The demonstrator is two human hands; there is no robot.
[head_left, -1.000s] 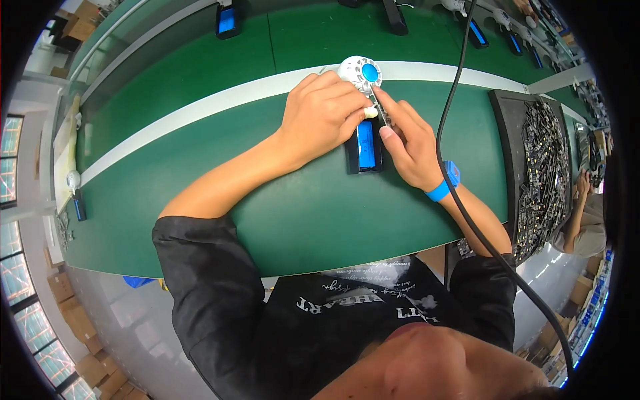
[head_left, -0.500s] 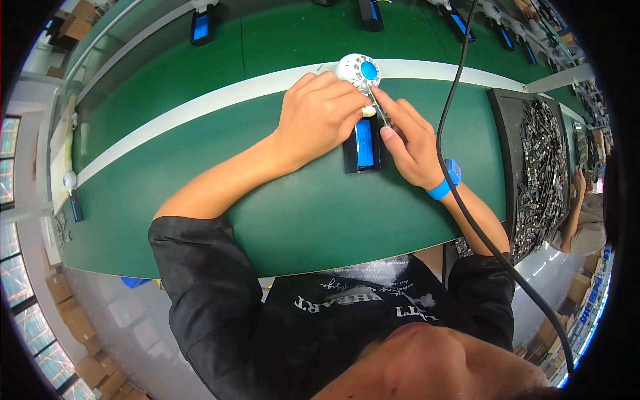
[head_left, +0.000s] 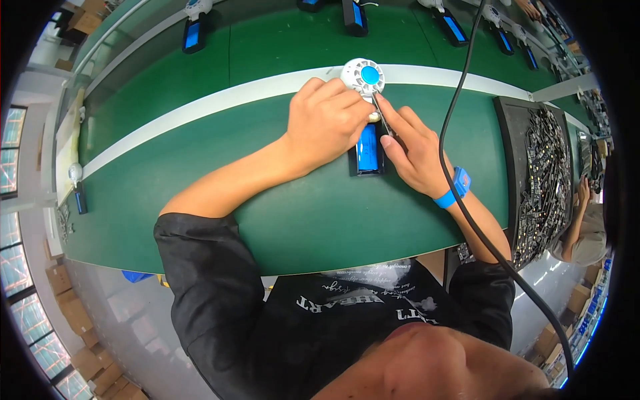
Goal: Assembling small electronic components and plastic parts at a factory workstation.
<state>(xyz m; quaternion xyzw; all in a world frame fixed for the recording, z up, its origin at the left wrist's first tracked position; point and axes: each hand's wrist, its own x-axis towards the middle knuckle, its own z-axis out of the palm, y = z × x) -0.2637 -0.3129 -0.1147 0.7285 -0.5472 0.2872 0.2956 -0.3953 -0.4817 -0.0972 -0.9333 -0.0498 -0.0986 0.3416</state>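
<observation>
A small handheld fan lies on the green bench, its white round head (head_left: 365, 75) with a blue centre pointing away from me. The open black handle (head_left: 367, 152) lies toward me, a blue battery showing in it. My left hand (head_left: 328, 117) is closed round the fan's neck from the left, its fingertips partly hidden. From the right, my right hand (head_left: 412, 148) pinches a thin, dark, narrow piece (head_left: 383, 115) between thumb and index finger. This piece lies along the right side of the neck; its exact kind is too small to make out.
A black tray (head_left: 505, 130) heaped with small wired circuit boards stands at the right. A black cable (head_left: 449, 160) hangs across the view beside my right wrist. Several similar fans lie beyond the white rail (head_left: 260, 90); another fan (head_left: 78, 190) is at the far left. A co-worker's arm (head_left: 579, 220) shows at far right.
The view has shifted slightly, so the fan and hands appear a little lower. Both hands keep their hold at the fan's neck; the right index fingertip still rests near the fan head.
</observation>
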